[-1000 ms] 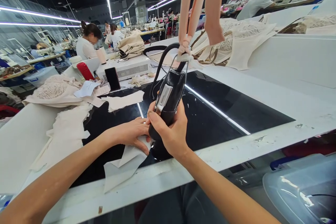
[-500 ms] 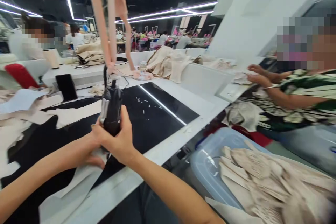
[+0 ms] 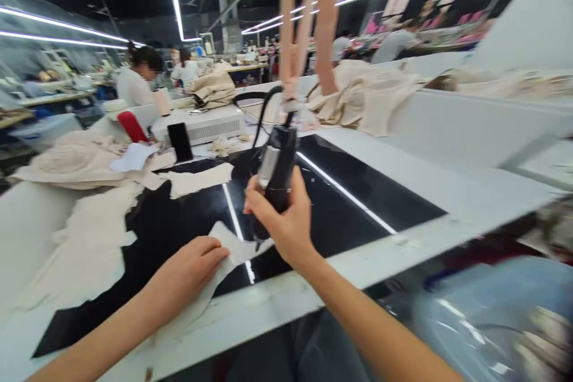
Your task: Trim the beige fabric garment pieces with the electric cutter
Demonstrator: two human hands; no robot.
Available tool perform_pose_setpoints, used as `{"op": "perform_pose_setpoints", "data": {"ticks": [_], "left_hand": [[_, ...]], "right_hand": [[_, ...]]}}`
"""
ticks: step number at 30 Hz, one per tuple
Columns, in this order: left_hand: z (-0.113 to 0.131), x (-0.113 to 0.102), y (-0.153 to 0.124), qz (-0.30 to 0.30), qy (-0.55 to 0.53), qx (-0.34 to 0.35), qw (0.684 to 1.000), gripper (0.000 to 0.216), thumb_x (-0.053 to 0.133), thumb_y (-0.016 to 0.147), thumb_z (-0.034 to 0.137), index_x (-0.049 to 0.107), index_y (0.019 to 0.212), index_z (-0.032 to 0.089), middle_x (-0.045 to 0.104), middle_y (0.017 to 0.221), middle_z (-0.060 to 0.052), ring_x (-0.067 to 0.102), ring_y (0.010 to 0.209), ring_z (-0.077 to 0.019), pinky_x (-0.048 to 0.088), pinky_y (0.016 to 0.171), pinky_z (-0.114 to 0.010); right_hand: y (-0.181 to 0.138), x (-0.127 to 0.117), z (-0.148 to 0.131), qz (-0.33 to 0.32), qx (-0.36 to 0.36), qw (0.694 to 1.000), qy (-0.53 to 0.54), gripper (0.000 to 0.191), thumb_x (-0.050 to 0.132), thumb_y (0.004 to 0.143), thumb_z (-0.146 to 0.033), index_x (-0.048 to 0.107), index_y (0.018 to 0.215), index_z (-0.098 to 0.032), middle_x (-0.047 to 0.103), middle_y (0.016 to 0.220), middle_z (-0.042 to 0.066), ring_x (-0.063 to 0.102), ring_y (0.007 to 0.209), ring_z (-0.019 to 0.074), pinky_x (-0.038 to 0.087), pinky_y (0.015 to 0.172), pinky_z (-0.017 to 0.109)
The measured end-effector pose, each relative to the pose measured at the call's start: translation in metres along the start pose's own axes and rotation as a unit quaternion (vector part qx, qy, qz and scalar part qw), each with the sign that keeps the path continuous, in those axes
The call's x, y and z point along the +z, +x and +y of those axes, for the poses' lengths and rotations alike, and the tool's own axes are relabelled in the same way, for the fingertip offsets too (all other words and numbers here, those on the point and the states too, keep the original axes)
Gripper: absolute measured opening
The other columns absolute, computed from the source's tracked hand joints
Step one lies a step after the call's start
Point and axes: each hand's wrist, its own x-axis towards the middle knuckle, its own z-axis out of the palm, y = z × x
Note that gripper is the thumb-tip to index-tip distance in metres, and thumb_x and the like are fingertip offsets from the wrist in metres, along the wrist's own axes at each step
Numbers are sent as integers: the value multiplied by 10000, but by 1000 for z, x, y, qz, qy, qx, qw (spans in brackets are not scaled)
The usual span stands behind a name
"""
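Observation:
My right hand (image 3: 290,221) is wrapped round a black hand-held power tool (image 3: 282,161) with a silver patch on its side. The tool hangs from peach fabric straps (image 3: 301,30), and a black cord loops off its top. Its narrow lower end is close to a pale fabric piece (image 3: 221,277) near the table's front edge. My left hand (image 3: 192,268) is closed on that piece, fingers together along its edge; the thumb is hidden. Beneath lies a glossy black sheet (image 3: 349,215) with light reflections on it.
Pale cut fabric (image 3: 89,250) lies at left, with another strip (image 3: 201,179) behind. A phone (image 3: 179,142) stands near a white box (image 3: 215,130). Beige garments (image 3: 380,101) are heaped at the back. A blue tub (image 3: 505,304) sits lower right. Other people work farther off.
My left hand has left the tool and moved down onto the pale fabric piece. My right hand keeps hold of the tool. The view has turned left.

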Motion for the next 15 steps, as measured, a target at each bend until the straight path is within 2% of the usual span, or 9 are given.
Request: {"op": "perform_pose_setpoints", "data": {"ticks": [2, 4, 9, 15], "left_hand": [[-7, -4, 1, -32, -12, 12, 999, 376, 499, 1014, 0, 674, 1270, 212, 702, 1245, -83, 688, 1149, -221, 601, 1014, -357], [-14, -9, 1, -43, -33, 36, 998, 428, 520, 986, -46, 658, 1303, 206, 703, 1264, -77, 671, 1178, -220, 588, 1044, -360], [-24, -17, 11, -5, -45, 44, 998, 352, 533, 1019, -4, 676, 1280, 183, 722, 1262, -100, 693, 1186, -215, 608, 1034, -346], [-32, -3, 42, 18, -35, 40, 998, 312, 518, 1052, 47, 682, 1281, 180, 723, 1292, -107, 702, 1216, -215, 610, 1055, -360]], "right_hand": [[4, -4, 3, -1, -4, 1000, -7, 291, 797, 782, -345, 556, 917, -253, 621, 745, -64, 577, 586, 122, 513, 572, 275], [6, -6, 6, -1, -6, 1000, -7, 284, 793, 790, -359, 569, 928, -254, 626, 740, -67, 577, 563, 122, 515, 569, 289], [4, -4, 7, -7, -5, 1000, -3, 249, 786, 792, -351, 595, 919, -255, 653, 754, -57, 605, 576, 133, 530, 573, 305], [-5, -5, 5, -27, 0, 1000, 5, 245, 784, 799, -329, 597, 944, -265, 684, 760, -50, 642, 590, 142, 561, 575, 300]]}}
